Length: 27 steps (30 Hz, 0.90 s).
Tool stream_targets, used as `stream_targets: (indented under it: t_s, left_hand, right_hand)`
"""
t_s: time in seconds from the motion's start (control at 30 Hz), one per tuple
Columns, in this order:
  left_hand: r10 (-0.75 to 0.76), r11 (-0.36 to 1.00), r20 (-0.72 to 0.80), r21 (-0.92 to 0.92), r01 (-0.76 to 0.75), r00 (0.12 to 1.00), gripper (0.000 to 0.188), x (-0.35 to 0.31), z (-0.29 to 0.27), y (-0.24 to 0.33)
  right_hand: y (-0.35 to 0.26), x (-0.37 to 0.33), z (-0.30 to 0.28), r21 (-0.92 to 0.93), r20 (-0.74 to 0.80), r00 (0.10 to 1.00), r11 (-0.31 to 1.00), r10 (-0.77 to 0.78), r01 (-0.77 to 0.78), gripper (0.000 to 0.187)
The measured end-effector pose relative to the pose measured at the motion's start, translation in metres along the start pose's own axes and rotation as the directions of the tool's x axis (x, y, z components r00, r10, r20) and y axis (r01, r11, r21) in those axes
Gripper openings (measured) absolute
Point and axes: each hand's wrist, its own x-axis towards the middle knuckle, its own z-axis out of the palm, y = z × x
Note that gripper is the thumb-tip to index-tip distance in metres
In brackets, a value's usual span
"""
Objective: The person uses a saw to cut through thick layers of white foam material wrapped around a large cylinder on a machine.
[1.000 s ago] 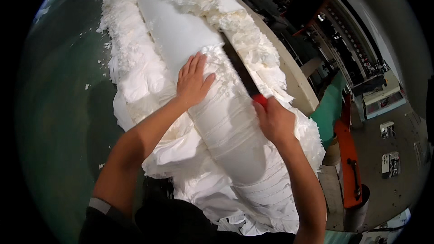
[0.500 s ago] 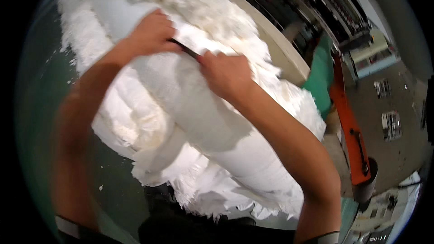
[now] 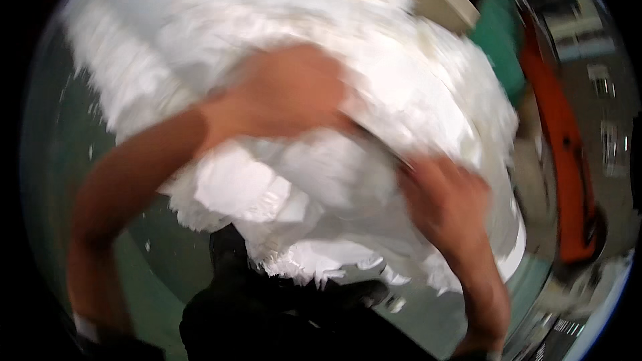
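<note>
A big white roll of shredded, layered material [image 3: 267,40] fills most of our view, lying across the green floor [image 3: 60,160]. Our left hand [image 3: 287,93] presses on its top; our right hand [image 3: 445,197] sits at its lower right edge. Motion blur keeps us from telling either hand's grip. An orange machine part [image 3: 568,160] stands right.
</note>
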Motion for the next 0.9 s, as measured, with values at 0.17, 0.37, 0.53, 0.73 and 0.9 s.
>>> stream_targets:
  t_s: [0.17,0.37,0.53,0.73,0.9]
  left_hand:
    - [0.146,0.982,-0.443,-0.045,-0.184,0.885,0.012,0.050,0.037,0.092]
    - [0.028,0.993,-0.207,0.119,-0.004,0.978,0.025,-0.035,-0.058,-0.055]
    - [0.001,0.861,0.079,0.506,-0.041,0.997,0.033,-0.101,-0.150,-0.174]
    - [0.119,0.989,-0.060,0.095,-0.113,0.991,0.017,-0.045,-0.034,-0.052]
    - [0.263,0.929,-0.387,-0.146,-0.340,0.884,0.017,0.062,0.032,0.053]
  right_hand:
    - [0.038,-0.095,-0.031,-0.280,0.015,0.998,0.958,0.067,-0.061,0.016]
    - [-0.032,0.079,-0.027,-0.217,0.038,0.986,0.961,-0.164,0.168,0.013]
    - [-0.115,0.223,0.001,-0.161,-0.109,0.940,0.939,-0.323,0.304,0.023]
    - [-0.045,0.054,0.002,0.031,0.020,1.000,0.999,-0.016,0.015,0.018]
    - [-0.001,-0.058,-0.035,-0.225,0.100,0.991,0.972,0.086,-0.062,0.019]
